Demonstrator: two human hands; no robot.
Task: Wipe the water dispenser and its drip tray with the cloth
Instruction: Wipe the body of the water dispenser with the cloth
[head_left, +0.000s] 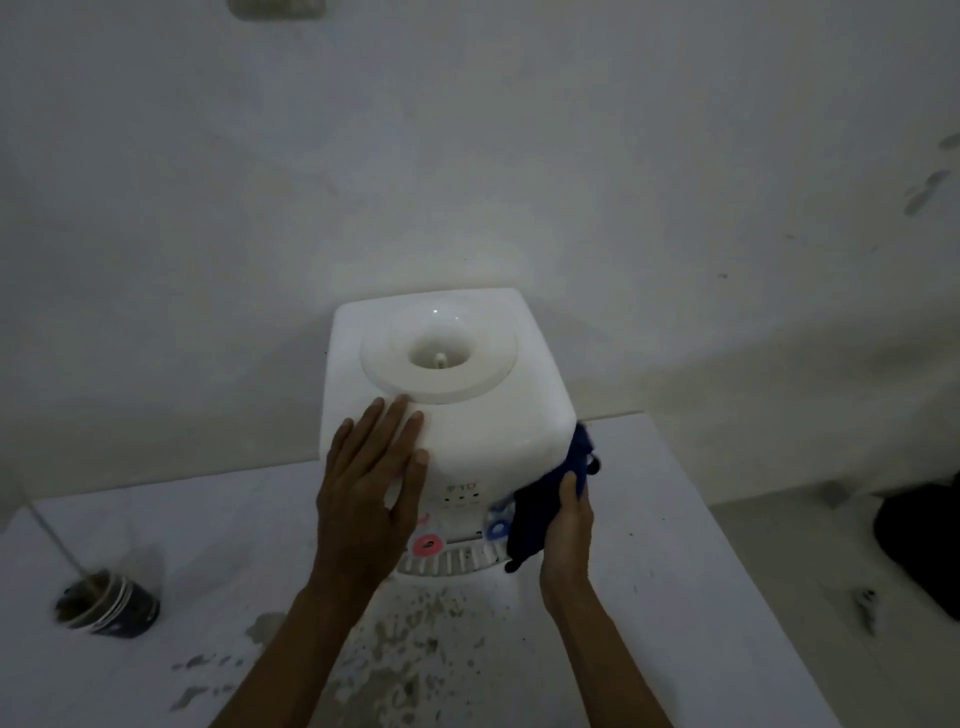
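A white tabletop water dispenser (483, 415) stands on a white table (156, 545) against the wall, its round bottle well on top uncovered. My left hand (371, 499) lies flat, fingers apart, on its front left corner. My right hand (566, 535) presses a dark blue cloth (540, 509) against the dispenser's front right corner and side. A pink tap (428, 544) and a blue tap (497, 527) stick out low on the front. Under them sits the white slotted drip tray (452, 561), partly hidden by my left hand.
A dark tin (106, 605) with a stick in it stands at the table's left front. The table surface in front of the dispenser is stained and chipped (415, 639). A dark object (924, 540) lies on the floor to the right, past the table edge.
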